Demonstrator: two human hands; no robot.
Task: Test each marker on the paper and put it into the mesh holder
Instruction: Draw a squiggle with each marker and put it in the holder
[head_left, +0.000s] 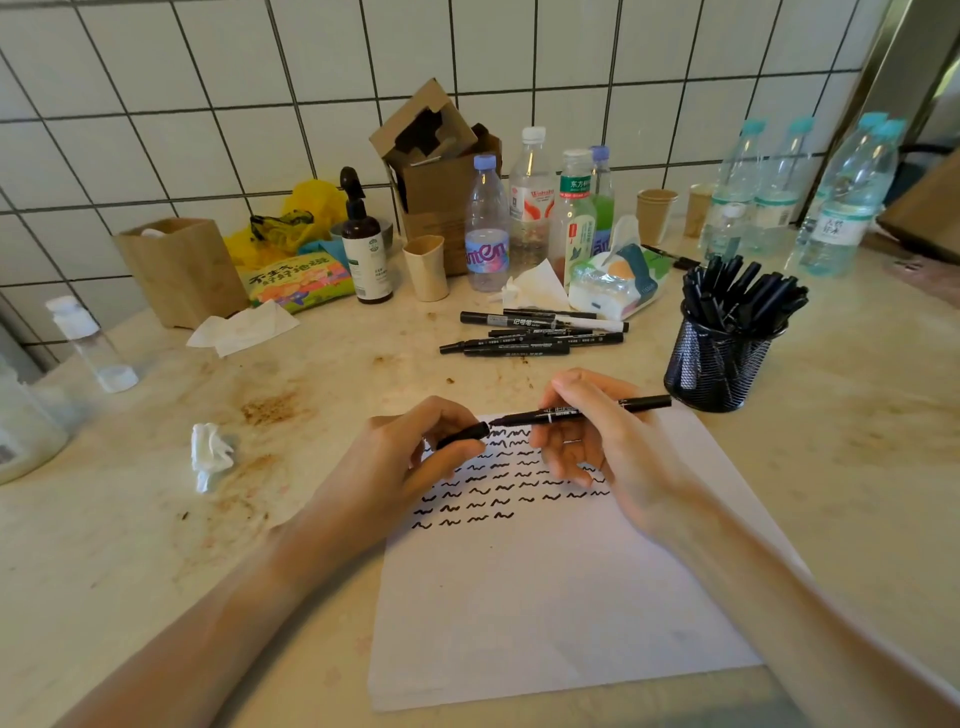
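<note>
A white sheet of paper (561, 597) lies in front of me with several rows of black squiggles across its top part. My right hand (608, 447) holds a black marker (582, 411) level above the paper, its tip pointing left. My left hand (410, 462) pinches the marker's black cap (465, 434), which sits just left of the tip, slightly apart from it. A black mesh holder (719, 364) stands to the right, full of several black markers. Several more markers (535, 332) lie in a loose pile on the counter behind the paper.
Along the tiled wall stand several water bottles (487, 228), paper cups (427, 267), a cardboard box (436, 171), a brown paper bag (182, 270), a pump bottle (363, 249) and a tissue pack (618, 280). A crumpled tissue (210, 454) lies left on the stained counter.
</note>
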